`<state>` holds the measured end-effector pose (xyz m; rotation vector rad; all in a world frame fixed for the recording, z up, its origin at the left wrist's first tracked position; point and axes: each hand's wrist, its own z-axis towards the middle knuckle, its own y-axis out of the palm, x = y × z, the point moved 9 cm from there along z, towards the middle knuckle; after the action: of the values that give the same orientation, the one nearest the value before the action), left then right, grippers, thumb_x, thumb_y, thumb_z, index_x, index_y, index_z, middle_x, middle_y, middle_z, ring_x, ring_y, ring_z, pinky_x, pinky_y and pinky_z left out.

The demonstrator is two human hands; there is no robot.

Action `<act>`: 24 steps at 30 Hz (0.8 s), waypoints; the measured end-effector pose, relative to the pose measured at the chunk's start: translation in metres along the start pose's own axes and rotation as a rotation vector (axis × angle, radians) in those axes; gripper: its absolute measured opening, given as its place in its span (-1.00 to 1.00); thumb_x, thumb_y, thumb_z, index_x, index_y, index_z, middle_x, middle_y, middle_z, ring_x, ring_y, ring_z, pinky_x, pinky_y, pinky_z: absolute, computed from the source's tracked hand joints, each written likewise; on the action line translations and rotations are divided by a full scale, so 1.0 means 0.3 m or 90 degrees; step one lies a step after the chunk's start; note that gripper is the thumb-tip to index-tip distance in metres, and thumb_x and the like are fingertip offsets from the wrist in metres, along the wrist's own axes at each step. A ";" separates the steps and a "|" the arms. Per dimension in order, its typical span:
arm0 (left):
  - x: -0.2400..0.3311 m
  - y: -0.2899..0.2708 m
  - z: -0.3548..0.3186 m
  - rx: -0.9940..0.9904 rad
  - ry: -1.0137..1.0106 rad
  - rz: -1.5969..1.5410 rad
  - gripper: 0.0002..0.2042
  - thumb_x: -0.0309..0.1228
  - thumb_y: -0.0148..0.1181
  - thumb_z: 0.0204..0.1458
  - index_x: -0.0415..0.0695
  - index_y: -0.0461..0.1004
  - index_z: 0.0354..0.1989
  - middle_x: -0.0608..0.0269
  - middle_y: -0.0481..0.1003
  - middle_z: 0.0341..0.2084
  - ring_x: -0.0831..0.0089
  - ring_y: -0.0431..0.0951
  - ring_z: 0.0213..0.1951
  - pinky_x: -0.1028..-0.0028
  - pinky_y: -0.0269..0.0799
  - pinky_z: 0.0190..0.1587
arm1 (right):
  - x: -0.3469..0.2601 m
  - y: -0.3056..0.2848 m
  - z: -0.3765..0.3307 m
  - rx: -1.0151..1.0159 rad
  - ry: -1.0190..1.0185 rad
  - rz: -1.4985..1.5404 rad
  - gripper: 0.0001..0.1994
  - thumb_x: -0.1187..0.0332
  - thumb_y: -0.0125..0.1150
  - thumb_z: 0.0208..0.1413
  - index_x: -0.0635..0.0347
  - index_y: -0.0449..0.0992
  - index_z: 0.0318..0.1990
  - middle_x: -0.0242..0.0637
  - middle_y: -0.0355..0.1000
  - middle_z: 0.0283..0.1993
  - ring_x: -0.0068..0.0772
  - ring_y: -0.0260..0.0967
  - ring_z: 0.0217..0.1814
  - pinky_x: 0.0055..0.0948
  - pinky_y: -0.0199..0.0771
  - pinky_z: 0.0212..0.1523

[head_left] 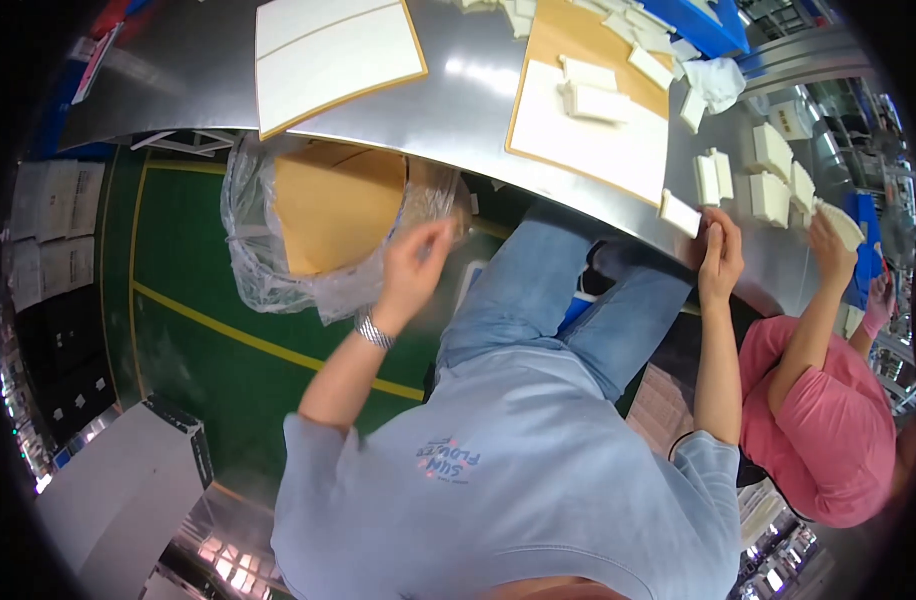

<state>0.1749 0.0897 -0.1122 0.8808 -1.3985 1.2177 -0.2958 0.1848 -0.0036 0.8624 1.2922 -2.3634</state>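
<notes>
My left hand (415, 268) is over the right side of a bin lined with clear plastic (248, 265), below the table edge. Its fingers are curled and smeared by motion, so I cannot make out whether anything is in them. At the table's front edge, my right hand (720, 255) has its fingers closed at the right end of a small white block (681, 213). Two more white blocks (713, 178) stand just beyond that hand. To their left, a white sheet with a brown border (588, 165) carries a few white blocks (596, 102).
A brown sheet (343, 205) lies inside the bin. Another white sheet (338, 65) rests on the metal table (458, 120). At right, a co-worker in pink (823, 420) holds a white piece (840, 226) beside several others. A blue container (708, 25) stands at the back.
</notes>
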 end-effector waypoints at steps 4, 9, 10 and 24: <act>-0.476 0.123 -0.288 -0.034 -0.159 0.203 -0.55 -0.08 0.25 0.20 -0.30 0.58 -0.03 -0.02 0.63 -0.19 0.28 0.63 -0.13 0.36 0.50 -0.02 | 0.070 -0.022 -0.032 0.047 0.074 0.107 -0.74 0.35 0.06 0.40 0.29 0.45 0.11 -0.26 0.51 0.00 -0.48 0.43 0.03 -0.50 0.39 0.10; -0.784 0.294 -0.594 -0.200 -0.755 -0.319 -0.36 0.19 0.06 0.24 -0.09 0.46 0.26 0.21 0.51 0.16 0.47 0.52 0.12 0.41 0.46 0.16 | -0.059 0.012 -0.191 0.082 -0.035 0.097 -0.80 0.30 0.00 0.34 0.29 0.37 -0.21 -0.26 0.32 -0.19 -0.39 0.27 -0.15 -0.40 0.32 -0.08; -0.736 0.342 -0.574 -0.222 -0.767 -0.384 -0.37 0.18 0.05 0.25 -0.06 0.45 0.28 0.24 0.49 0.19 0.46 0.53 0.13 0.41 0.46 0.19 | -0.092 0.036 -0.264 0.052 -0.072 0.124 -0.75 0.29 0.00 0.31 0.27 0.39 -0.36 -0.18 0.33 -0.31 -0.27 0.28 -0.30 -0.33 0.33 -0.24; -0.962 0.233 -0.672 -0.159 -0.783 0.161 -0.33 0.24 -0.04 0.24 -0.15 0.52 0.14 -0.09 0.60 -0.06 0.05 0.60 0.02 0.16 0.49 0.03 | 0.112 0.895 -0.235 -1.052 -0.116 -0.362 -0.50 0.28 0.07 0.22 0.21 0.34 0.31 -0.15 0.38 0.27 -0.20 0.24 0.42 -0.14 0.13 0.47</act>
<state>0.2108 0.2724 -0.4190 1.3783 -2.6192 0.5727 -0.1545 0.0984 -0.2289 -0.2846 2.7276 -0.7554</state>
